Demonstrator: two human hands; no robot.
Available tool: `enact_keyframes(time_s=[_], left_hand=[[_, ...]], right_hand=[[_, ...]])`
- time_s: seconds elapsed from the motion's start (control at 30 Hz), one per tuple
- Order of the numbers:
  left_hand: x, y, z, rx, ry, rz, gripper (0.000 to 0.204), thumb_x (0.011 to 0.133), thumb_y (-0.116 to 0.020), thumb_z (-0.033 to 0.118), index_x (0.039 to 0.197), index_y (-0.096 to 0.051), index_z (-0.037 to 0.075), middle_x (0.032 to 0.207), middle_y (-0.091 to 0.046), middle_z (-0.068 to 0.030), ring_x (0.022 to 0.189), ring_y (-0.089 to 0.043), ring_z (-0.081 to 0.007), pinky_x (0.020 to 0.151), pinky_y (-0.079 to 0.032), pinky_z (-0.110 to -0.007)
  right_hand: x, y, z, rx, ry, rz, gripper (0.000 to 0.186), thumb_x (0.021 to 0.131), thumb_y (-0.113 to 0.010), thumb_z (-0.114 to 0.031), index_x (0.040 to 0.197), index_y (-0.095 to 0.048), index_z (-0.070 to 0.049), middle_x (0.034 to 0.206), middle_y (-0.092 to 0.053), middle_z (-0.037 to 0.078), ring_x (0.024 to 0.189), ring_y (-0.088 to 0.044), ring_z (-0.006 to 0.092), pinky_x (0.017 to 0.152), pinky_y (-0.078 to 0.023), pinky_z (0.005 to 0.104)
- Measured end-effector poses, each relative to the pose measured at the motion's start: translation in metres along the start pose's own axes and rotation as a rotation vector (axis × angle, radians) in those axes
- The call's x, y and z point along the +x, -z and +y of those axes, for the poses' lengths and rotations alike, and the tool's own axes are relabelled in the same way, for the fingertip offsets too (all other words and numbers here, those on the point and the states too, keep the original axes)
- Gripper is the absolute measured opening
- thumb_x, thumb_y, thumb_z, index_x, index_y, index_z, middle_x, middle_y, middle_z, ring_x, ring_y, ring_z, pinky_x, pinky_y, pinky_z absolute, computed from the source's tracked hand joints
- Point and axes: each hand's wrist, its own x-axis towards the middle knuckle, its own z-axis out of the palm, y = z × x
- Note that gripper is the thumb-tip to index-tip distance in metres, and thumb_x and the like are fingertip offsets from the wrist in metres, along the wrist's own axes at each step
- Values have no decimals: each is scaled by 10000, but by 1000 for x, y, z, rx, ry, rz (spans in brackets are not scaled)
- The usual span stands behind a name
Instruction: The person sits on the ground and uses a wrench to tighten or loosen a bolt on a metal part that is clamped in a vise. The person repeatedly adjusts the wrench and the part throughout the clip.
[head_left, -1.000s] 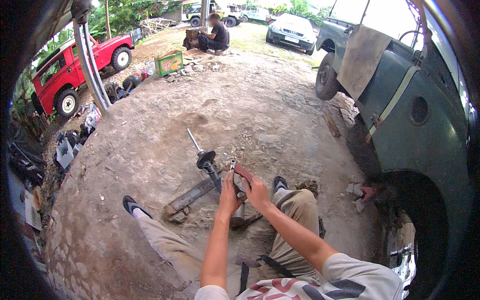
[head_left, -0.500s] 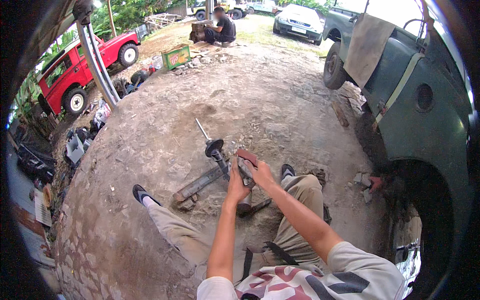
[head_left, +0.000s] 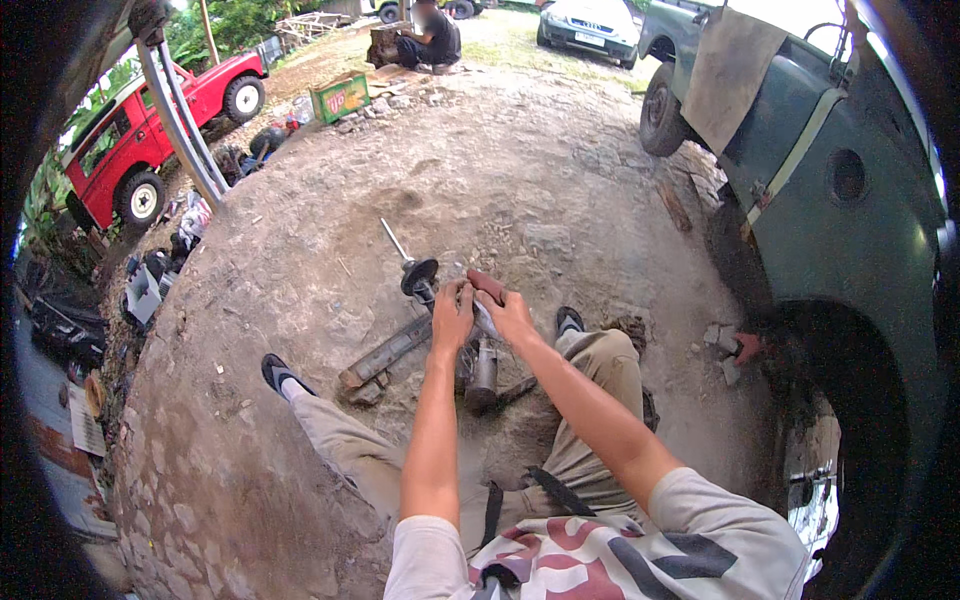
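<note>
A shock absorber strut (head_left: 482,375) lies tilted between my legs, its thin shiny rod (head_left: 393,238) pointing away to the far left. Below the rod sits a black round disc (head_left: 420,276). My left hand (head_left: 453,316) is closed over the strut's body just below that disc, its fingertips bent and partly hidden. Close beside it, my right hand (head_left: 510,318) grips a flat reddish-brown piece that looks like folded sandpaper (head_left: 486,283). Under the strut, a long metal bar (head_left: 385,354) rests on the ground.
Rough stony ground (head_left: 290,290) surrounds my outstretched legs. A dark green vehicle body (head_left: 800,200) stands close on the right, with rubble (head_left: 722,345) beside it. At the left are a post (head_left: 180,110), scrap and a red vehicle (head_left: 150,130). Farther off, a person (head_left: 435,40) sits near a green box (head_left: 341,98).
My left hand has shifted up and left along the strut and turned over it, baring more of the lower tube. The right hand, with the reddish-brown piece, moved slightly left. The whole view shifted a little.
</note>
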Motion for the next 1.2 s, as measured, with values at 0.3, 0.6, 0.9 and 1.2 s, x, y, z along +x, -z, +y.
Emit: enact_keyframes(time_s=[0.3, 0.6, 0.9, 1.2], left_hand=[[-7, -28, -13, -149, 18, 111, 253, 987, -370, 194, 1032, -516, -8, 1007, -536, -224, 935, -524, -409, 844, -411, -456], [-7, -36, -8, -111, 22, 209, 249, 978, -380, 189, 1045, -514, -9, 954, -561, -219, 887, -547, -397, 817, -420, -463], [1, -34, -13, 34, 83, 173, 246, 970, -408, 224, 1030, -546, 29, 950, -569, -201, 864, -544, -415, 771, -405, -476], [-7, -29, -9, 107, 145, 156, 252, 975, -403, 237, 1067, -537, 45, 972, -596, -188, 873, -558, -409, 758, -410, -466]], right_hand=[[-2, 6, -46, -550, 124, 46, 415, 958, -464, -353, 1149, -653, -37, 957, -664, 263, 940, -626, 424, 838, -492, 488], [16, 10, -34, -866, 187, -74, 446, 980, -391, -372, 1092, -663, -37, 1009, -665, 224, 1018, -580, 426, 899, -464, 472], [23, 16, -61, -854, 6, -167, 537, 971, -389, -392, 837, -694, 30, 841, -649, 296, 857, -623, 482, 790, -495, 534], [24, 10, -83, -911, -50, -297, 495, 973, -373, -411, 936, -708, -50, 922, -654, 284, 872, -630, 466, 788, -498, 537]])
